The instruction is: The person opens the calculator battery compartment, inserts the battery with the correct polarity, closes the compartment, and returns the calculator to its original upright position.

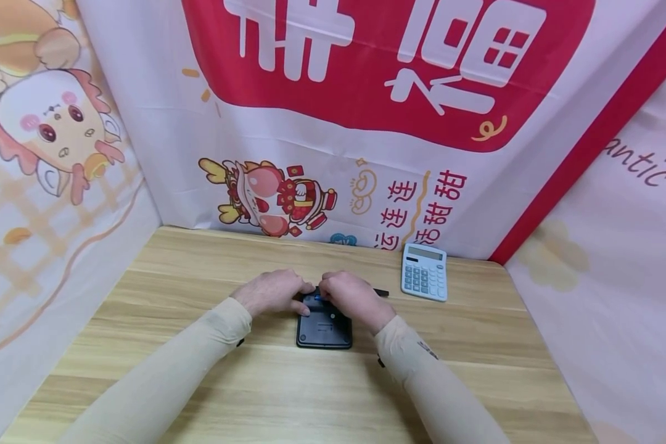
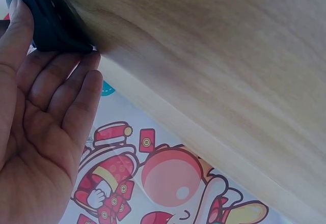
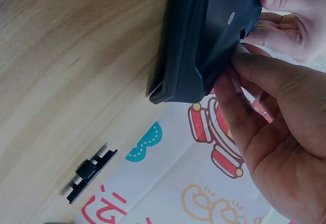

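Note:
A black calculator [image 1: 324, 333] lies back side up on the wooden table, with its small feet and label visible. My left hand [image 1: 274, 291] grips its far left corner, thumb on top and fingers along the edge, as the left wrist view shows [image 2: 46, 107]. At the far end, my right hand [image 1: 352, 296] has its fingers curled and pinches a small blue battery [image 1: 318, 297], mostly covered by the hands. The right wrist view shows the right thumb and fingers [image 3: 260, 81] close together against the calculator's back [image 3: 232, 35]. The fingertips' exact hold is partly hidden.
A thin black battery cover [image 1: 382, 292] lies on the table just right of my right hand. Farther right, near the back edge, is a light blue calculator [image 1: 424, 272], keys up. Printed cloth [image 1: 288, 135] hangs behind the table.

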Motion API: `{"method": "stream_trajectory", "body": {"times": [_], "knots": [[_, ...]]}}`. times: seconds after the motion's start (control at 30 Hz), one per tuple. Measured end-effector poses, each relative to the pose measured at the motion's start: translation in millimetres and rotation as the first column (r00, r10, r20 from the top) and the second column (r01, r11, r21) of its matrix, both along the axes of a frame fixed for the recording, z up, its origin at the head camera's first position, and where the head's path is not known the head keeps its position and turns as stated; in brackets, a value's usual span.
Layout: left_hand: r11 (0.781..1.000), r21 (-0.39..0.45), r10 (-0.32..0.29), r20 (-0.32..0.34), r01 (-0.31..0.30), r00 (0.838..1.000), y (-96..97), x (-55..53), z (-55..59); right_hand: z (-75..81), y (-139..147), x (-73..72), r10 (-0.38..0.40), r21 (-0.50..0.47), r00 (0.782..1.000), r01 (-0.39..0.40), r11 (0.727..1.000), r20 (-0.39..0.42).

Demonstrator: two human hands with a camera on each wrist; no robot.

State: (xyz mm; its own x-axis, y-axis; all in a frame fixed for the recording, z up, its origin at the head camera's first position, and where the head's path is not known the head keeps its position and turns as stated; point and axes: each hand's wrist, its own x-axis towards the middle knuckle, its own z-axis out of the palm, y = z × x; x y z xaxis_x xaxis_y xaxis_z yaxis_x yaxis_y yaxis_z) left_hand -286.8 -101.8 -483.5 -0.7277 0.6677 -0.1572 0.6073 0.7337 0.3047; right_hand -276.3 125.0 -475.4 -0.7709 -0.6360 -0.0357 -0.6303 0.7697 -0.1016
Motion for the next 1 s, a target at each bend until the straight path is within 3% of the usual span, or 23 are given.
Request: {"method": "stream_trajectory", "body": {"times": [0.37, 0.6, 0.83, 1.0], "knots": [[1.000, -0.007, -0.009, -0.018, 0.008, 1.000, 0.2, 1.3, 2.2, -2.9, 6, -3.0, -0.037, -0.053, 0.997, 0.041, 0.998, 0.070], [1.000, -0.006, 0.006, 0.015, -0.006, 1.000, 0.5, 2.0, 2.5, -3.1, 16, -6.0, -0.028, -0.104, 0.992, 0.041, 0.994, 0.125], [1.000, -0.013, 0.017, 0.018, -0.017, 1.000, 1.7, 2.3, 3.6, -2.1, 35, -13.2, -0.100, -0.181, 0.977, 0.135, 0.974, 0.191], [0.999, -0.023, 0.029, 0.023, -0.028, 0.999, 2.5, 3.2, 3.9, -2.1, 48, -17.8, -0.140, -0.210, 0.972, 0.179, 0.961, 0.189]]}}
